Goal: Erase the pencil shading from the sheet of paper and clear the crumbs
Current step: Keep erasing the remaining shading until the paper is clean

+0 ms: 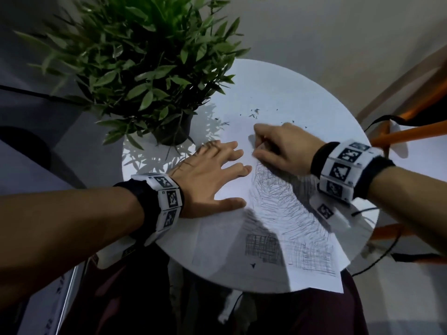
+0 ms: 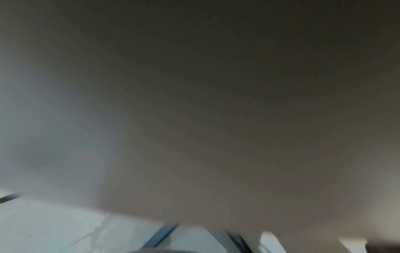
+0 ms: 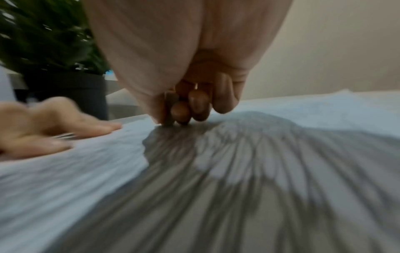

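While the left hand [image 1: 208, 175] lies flat on the sheet of paper [image 1: 232, 238], the right hand [image 1: 283, 146] pinches an eraser [image 3: 169, 109].

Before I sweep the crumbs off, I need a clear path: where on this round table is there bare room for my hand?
Bare tabletop lies along the far rim, behind the crumbs and right of the potted plant. The rest is crowded: the sheet of paper covers the middle and near edge, with the left hand flat on it and the right hand rubbing the shading.
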Tool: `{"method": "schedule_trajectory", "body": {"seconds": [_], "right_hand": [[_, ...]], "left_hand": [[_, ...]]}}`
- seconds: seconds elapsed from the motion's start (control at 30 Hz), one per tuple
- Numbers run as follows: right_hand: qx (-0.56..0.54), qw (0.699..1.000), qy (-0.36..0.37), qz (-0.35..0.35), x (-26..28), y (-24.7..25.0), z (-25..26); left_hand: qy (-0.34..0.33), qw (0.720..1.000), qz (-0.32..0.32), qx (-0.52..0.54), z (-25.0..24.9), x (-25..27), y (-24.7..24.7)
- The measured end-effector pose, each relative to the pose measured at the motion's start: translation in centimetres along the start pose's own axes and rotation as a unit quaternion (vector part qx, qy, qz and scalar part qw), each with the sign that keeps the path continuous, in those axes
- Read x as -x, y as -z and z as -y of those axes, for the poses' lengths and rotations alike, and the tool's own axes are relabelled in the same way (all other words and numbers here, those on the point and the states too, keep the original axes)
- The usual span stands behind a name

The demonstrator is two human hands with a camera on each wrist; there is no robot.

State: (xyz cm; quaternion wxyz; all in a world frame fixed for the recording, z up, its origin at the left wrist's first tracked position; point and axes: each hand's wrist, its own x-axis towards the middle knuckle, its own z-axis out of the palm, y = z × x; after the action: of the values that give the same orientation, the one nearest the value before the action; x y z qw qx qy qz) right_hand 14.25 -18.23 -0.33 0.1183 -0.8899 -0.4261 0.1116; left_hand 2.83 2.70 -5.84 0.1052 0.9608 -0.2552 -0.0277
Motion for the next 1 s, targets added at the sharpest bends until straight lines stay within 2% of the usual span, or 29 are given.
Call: {"method": "schedule_trajectory", "body": {"seconds": [0.1, 0.23, 0.33, 0.43, 0.5, 0.6, 0.7, 0.77, 0.9, 1.0], "right_hand": [[0.026, 0.998, -0.036, -0.039, -1.1, 0.9, -1.5], [-0.022, 1.0, 0.012, 0.002, -0.2, -0.3, -0.6], [0.013, 0.999, -0.032, -0.034, -1.0, 0.6, -1.7], [-0.025, 0.996, -0.06, -0.057, -1.3, 1.7, -2.5], [-0.057, 0.996, -0.052, -0.05, -0.6, 1.9, -1.7], [-0.111, 0.993, -0.036, -0.001, 0.6, 1.1, 0.1], [-0.078, 0.996, 0.012, 0.042, 1.1, -0.3, 0.8], [-0.038, 0.999, 0.022, 0.024, 0.8, -0.3, -0.1], [0.018, 0.997, -0.069, -0.032, -0.8, 1.5, -2.8], [-0.028, 0.997, -0.061, -0.033, -0.7, 1.2, -2.0]], "left_hand": [[-0.001, 1.0, 0.004, 0.006, -0.1, 0.1, 0.1], [0.0, 1.0, 0.001, 0.018, -0.2, 0.2, 0.2], [-0.008, 1.0, -0.006, 0.007, 0.0, 0.2, 0.0], [-0.008, 1.0, -0.014, 0.009, 0.0, 0.2, -0.1], [-0.006, 1.0, -0.021, 0.012, 0.1, 0.2, -0.2], [0.001, 1.0, -0.027, 0.014, 0.0, 0.2, -0.5], [0.003, 1.0, -0.024, 0.007, -0.1, 0.2, -0.6], [0.0, 1.0, -0.023, -0.003, 0.0, 0.1, -0.5], [-0.012, 1.0, -0.016, -0.001, 0.0, 0.1, -0.3], [-0.01, 1.0, -0.008, 0.002, -0.1, 0.2, -0.3]]}}
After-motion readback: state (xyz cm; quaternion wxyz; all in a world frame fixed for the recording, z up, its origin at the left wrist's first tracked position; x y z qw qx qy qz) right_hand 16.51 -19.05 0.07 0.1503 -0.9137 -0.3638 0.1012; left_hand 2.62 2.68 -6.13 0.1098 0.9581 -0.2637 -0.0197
